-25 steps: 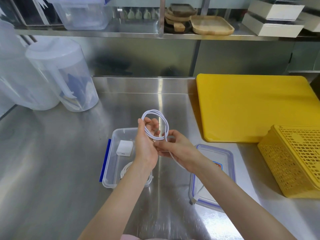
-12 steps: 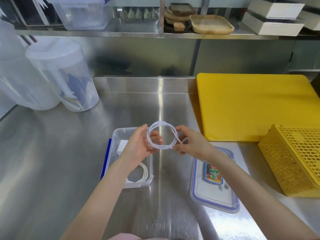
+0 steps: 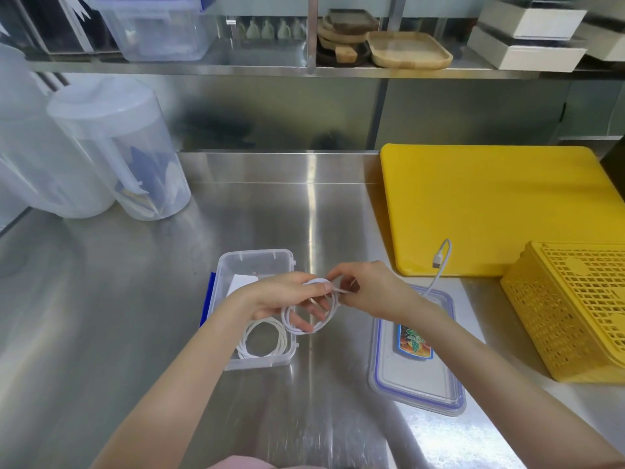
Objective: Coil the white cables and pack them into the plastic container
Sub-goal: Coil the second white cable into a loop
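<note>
White round cable coil [image 3: 309, 313] between both hands, above clear container [image 3: 257, 262].

Bench [image 3: 142, 299]: bare steel left of the plastic container [image 3: 257, 262] and behind it to the back wall. Two clear jugs [image 3: 118, 147] block the far left. Right side crowded: lid [image 3: 419, 384] flat beside the container, yellow board [image 3: 490, 204] behind it, yellow basket [image 3: 575, 316] at the edge. Narrow bare strip between container and lid.
</note>
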Action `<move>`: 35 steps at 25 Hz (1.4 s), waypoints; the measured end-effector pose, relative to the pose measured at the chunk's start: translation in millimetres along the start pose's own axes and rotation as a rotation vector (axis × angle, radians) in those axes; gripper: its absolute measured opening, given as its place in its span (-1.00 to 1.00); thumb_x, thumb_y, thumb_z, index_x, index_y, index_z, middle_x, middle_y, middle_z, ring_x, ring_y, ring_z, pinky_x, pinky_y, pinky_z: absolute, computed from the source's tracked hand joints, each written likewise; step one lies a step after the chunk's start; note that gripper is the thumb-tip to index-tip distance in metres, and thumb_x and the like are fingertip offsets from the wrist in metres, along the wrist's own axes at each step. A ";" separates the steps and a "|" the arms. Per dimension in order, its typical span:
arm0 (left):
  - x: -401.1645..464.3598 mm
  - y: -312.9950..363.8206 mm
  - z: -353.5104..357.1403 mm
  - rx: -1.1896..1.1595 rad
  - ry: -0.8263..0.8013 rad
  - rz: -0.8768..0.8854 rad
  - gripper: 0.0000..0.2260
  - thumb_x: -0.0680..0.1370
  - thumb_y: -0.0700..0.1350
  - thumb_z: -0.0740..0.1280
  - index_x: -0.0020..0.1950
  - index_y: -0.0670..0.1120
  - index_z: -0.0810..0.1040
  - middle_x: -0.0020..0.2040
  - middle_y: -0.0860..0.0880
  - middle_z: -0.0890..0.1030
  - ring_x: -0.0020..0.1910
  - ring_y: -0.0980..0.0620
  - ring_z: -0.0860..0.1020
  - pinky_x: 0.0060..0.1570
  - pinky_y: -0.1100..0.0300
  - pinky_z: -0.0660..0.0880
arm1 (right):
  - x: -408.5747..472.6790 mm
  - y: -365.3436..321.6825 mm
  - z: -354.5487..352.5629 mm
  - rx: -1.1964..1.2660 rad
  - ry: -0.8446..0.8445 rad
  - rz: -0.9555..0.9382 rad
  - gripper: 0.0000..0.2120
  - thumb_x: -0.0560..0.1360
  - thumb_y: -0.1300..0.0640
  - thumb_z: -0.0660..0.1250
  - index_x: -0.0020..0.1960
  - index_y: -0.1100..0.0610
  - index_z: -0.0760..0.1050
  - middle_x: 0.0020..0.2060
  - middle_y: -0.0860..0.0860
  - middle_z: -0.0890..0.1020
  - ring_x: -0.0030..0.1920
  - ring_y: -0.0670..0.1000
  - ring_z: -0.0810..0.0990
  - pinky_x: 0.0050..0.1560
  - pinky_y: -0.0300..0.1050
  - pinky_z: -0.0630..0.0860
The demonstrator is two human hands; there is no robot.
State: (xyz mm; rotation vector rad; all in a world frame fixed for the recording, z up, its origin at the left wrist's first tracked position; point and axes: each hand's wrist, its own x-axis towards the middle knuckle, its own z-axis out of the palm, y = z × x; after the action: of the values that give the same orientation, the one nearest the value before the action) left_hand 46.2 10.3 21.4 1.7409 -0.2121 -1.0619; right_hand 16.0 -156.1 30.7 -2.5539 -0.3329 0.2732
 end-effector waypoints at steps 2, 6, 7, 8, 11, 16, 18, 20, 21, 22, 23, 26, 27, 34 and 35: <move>-1.6 -2.5 1.3 -0.129 -0.021 0.024 -0.80 0.59 -0.08 0.18 0.06 -0.17 0.51 -0.05 -0.08 0.55 -0.20 0.07 0.62 -0.26 0.16 0.62 | -0.2 0.9 -3.7 0.107 -0.003 0.036 -0.73 0.42 0.14 0.39 0.12 0.04 0.53 -0.09 0.04 0.64 -0.22 -0.11 0.53 -0.21 -0.35 0.43; -5.2 -3.5 -2.6 -0.307 -0.044 0.058 -0.84 0.59 -0.18 0.18 0.00 -0.21 0.52 -0.06 -0.13 0.61 -0.15 -0.01 0.68 -0.21 0.12 0.64 | 3.0 1.4 -8.8 0.205 0.037 0.045 -0.73 0.40 0.13 0.42 0.09 0.03 0.53 -0.07 0.04 0.64 -0.15 -0.07 0.57 -0.03 -0.19 0.53; -5.8 -3.2 -3.4 -0.316 -0.056 0.065 -0.85 0.58 -0.20 0.19 0.01 -0.23 0.52 -0.06 -0.14 0.63 -0.11 -0.02 0.68 -0.23 0.13 0.64 | 3.2 0.9 -9.3 0.227 0.042 0.047 -0.73 0.39 0.13 0.43 0.08 0.03 0.54 -0.08 0.03 0.65 -0.14 -0.06 0.59 -0.02 -0.17 0.54; -5.9 -2.6 -3.2 -0.302 -0.069 0.070 -0.86 0.58 -0.22 0.20 0.03 -0.23 0.52 -0.07 -0.13 0.65 -0.08 -0.02 0.68 -0.24 0.15 0.63 | 3.5 0.6 -8.8 0.239 0.041 0.045 -0.74 0.38 0.15 0.43 0.06 0.03 0.54 -0.10 0.02 0.65 -0.14 -0.06 0.59 -0.03 -0.18 0.54; -2.7 -2.0 2.8 -0.198 -0.031 0.109 -0.90 0.54 -0.21 0.27 0.03 -0.19 0.51 -0.14 -0.07 0.69 -0.09 0.04 0.68 -0.25 0.21 0.61 | 5.5 -0.1 -6.5 0.220 0.039 0.031 -0.80 0.38 0.21 0.41 -0.02 0.05 0.54 -0.19 -0.05 0.62 -0.17 -0.09 0.59 -0.13 -0.33 0.49; 2.1 -8.3 7.3 -0.288 0.081 0.203 -0.86 0.51 -0.17 0.32 0.06 -0.14 0.47 -0.16 -0.08 0.68 -0.18 0.01 0.69 -0.28 0.27 0.59 | 7.1 1.9 -7.1 0.338 0.108 0.039 -0.77 0.36 0.17 0.44 -0.09 0.00 0.41 -0.25 -0.11 0.57 -0.18 -0.04 0.59 -0.13 -0.22 0.51; 1.3 -10.4 6.2 -0.305 0.088 0.229 -0.85 0.51 -0.18 0.32 0.07 -0.08 0.49 -0.21 -0.03 0.70 -0.17 0.00 0.69 -0.27 0.28 0.58 | 7.0 2.9 -4.4 0.406 0.125 0.043 -0.72 0.36 0.20 0.44 -0.10 0.00 0.36 -0.27 -0.12 0.53 -0.19 -0.02 0.59 -0.10 -0.15 0.52; 0.9 -11.7 5.3 -0.311 0.121 0.252 -0.85 0.50 -0.18 0.33 0.06 -0.05 0.51 -0.21 -0.02 0.71 -0.18 0.00 0.69 -0.26 0.29 0.58 | 8.2 4.1 -2.8 0.473 0.128 0.047 -0.71 0.36 0.23 0.44 -0.17 -0.03 0.35 -0.29 -0.10 0.52 -0.18 0.02 0.59 -0.06 -0.10 0.53; 0.7 -12.4 5.3 -0.312 0.137 0.262 -0.85 0.50 -0.19 0.33 0.05 -0.06 0.52 -0.22 -0.02 0.71 -0.19 0.01 0.69 -0.26 0.29 0.58 | 9.0 4.4 -2.7 0.503 0.126 0.053 -0.70 0.36 0.23 0.45 -0.20 -0.04 0.35 -0.30 -0.09 0.52 -0.18 0.02 0.58 -0.06 -0.10 0.52; 0.5 -12.6 5.4 -0.311 0.150 0.271 -0.86 0.50 -0.20 0.33 0.05 -0.08 0.52 -0.23 -0.02 0.71 -0.21 0.03 0.69 -0.27 0.30 0.58 | 10.5 5.4 -2.8 0.521 0.124 0.057 -0.71 0.36 0.21 0.45 -0.21 -0.05 0.36 -0.30 -0.09 0.52 -0.20 0.00 0.56 -0.09 -0.12 0.51; 0.5 -12.7 5.3 -0.311 0.168 0.280 -0.86 0.51 -0.21 0.32 0.05 -0.09 0.52 -0.23 -0.02 0.70 -0.23 0.05 0.69 -0.28 0.31 0.58 | 11.4 7.0 -2.9 0.526 0.123 0.061 -0.74 0.36 0.19 0.45 -0.22 -0.04 0.37 -0.31 -0.09 0.52 -0.22 -0.02 0.54 -0.12 -0.16 0.49; -1.0 -10.2 -0.7 -0.381 0.279 0.345 -0.92 0.53 -0.23 0.28 0.00 -0.11 0.51 -0.17 -0.07 0.64 -0.31 0.15 0.65 -0.34 0.34 0.55 | 13.1 16.4 -0.3 0.376 0.160 0.069 -0.90 0.43 0.14 0.37 -0.19 0.01 0.45 -0.30 -0.08 0.55 -0.22 -0.05 0.51 -0.19 -0.29 0.41; -2.3 -8.0 -5.1 -0.419 0.328 0.380 -0.92 0.53 -0.23 0.26 -0.03 -0.10 0.52 -0.16 -0.07 0.62 -0.33 0.18 0.63 -0.35 0.36 0.54 | 12.0 21.0 0.8 0.321 0.180 0.095 -0.96 0.46 0.12 0.33 -0.16 0.03 0.49 -0.30 -0.06 0.57 -0.23 -0.06 0.50 -0.21 -0.33 0.39; -6.7 1.2 -23.0 -0.512 0.512 0.477 -0.90 0.55 -0.23 0.23 -0.13 -0.10 0.51 -0.24 -0.01 0.63 -0.34 0.21 0.62 -0.34 0.36 0.54 | 4.7 38.7 19.5 0.314 0.080 0.196 -0.89 0.53 0.04 0.18 -0.07 0.01 0.47 -0.39 -0.09 0.49 -0.33 -0.10 0.44 -0.31 -0.31 0.34; -6.1 0.8 -21.0 -0.501 0.511 0.477 -0.90 0.54 -0.22 0.24 -0.13 -0.09 0.51 -0.26 0.02 0.65 -0.33 0.20 0.62 -0.33 0.36 0.55 | 4.5 37.9 20.6 0.310 0.054 0.184 -0.90 0.52 0.02 0.20 -0.08 0.00 0.48 -0.40 -0.10 0.49 -0.35 -0.13 0.43 -0.30 -0.31 0.35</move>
State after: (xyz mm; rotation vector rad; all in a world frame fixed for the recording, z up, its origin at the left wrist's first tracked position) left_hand 58.2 27.8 26.8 1.3497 -0.0261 -0.2685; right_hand 21.7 -175.8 -7.5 -2.2812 -0.0304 0.2984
